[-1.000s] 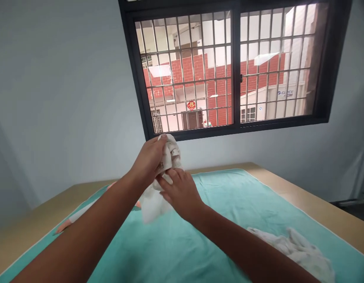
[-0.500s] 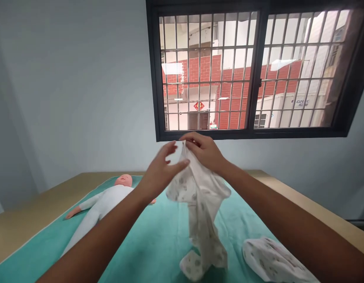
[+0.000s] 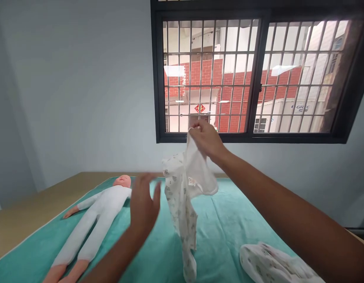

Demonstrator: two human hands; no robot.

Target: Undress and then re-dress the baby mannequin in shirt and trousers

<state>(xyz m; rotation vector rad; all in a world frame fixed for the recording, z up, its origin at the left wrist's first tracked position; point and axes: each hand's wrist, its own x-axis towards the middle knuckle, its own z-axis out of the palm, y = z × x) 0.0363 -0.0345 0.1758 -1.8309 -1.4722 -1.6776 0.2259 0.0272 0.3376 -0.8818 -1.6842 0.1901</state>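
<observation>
My right hand is raised in front of the window and pinches the top of a small white patterned baby garment, which hangs down over the teal sheet. My left hand is lower and to the left of the hanging cloth, fingers spread and blurred, holding nothing. A baby doll in a white suit lies on its back on the sheet at the left, head toward the wall.
A second crumpled white patterned cloth lies on the sheet at the lower right. The sheet covers a wooden tabletop set against the wall. A barred window is straight ahead.
My left hand let go of the garment and dropped down and left. My right hand lifted the garment higher, so it now hangs unfurled from that hand alone.
</observation>
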